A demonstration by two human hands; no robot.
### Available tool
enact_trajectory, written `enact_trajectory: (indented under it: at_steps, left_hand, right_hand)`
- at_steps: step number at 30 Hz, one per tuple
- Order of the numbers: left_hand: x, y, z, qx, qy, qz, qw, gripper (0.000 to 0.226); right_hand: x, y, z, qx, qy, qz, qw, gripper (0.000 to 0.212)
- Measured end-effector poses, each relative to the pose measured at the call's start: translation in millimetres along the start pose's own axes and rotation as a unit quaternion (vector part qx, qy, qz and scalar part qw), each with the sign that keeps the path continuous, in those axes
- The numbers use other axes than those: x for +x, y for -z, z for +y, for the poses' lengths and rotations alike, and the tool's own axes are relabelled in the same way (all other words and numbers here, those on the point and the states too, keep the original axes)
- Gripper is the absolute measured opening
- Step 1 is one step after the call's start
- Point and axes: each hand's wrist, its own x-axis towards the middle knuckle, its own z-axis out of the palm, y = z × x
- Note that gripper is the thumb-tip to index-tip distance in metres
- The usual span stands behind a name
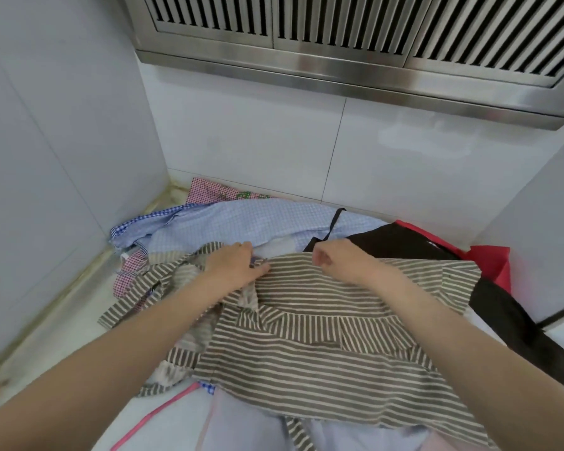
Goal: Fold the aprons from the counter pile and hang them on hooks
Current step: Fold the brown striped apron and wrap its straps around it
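Striped brown-and-cream apron (323, 336) spread atop pile at bench middle. Your left hand (238, 265) lies flat, fingers straight, on its far edge; right hand (332, 258) pinches same edge. Step, likely: first fold. Next: draw edge toward you, keep corners aligned.

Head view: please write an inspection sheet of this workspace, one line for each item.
Surface: pale counter, mostly covered by cloth.
Job's things: brown striped apron spread on top; light blue checked apron, red checked apron, black apron, red apron behind it.
Clutter: nothing seen.
Grips: left hand lies on the striped apron's top edge; right hand pinches that edge.
Cables: nothing seen.
Surroundings: white tiled wall, steel vent hood above; no hooks visible.
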Motion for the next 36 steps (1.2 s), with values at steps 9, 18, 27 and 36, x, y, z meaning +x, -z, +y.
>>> enact_trajectory:
  at_steps: [9, 18, 27, 36]
  left_hand:
    - [-13, 13, -19, 0.035, -0.132, 0.068, 0.988, 0.026]
    - [-26, 32, -33, 0.013, -0.158, 0.137, 0.978, 0.025]
    - [-5, 26, -39, 0.141, 0.012, 0.074, 0.987, 0.027]
    - [-32, -5, -33, 0.225, -0.245, 0.112, 0.936, 0.025]
  right_hand:
    - [79, -25, -75, -0.109, 0.107, -0.007, 0.988, 0.014]
    - [108, 35, -47, 0.072, -0.059, 0.235, 0.968, 0.007]
    - [46, 133, -12, -0.022, -0.039, 0.451, 0.891, 0.027]
    - [-48, 104, 43, -0.315, -0.209, 0.051, 0.924, 0.021]
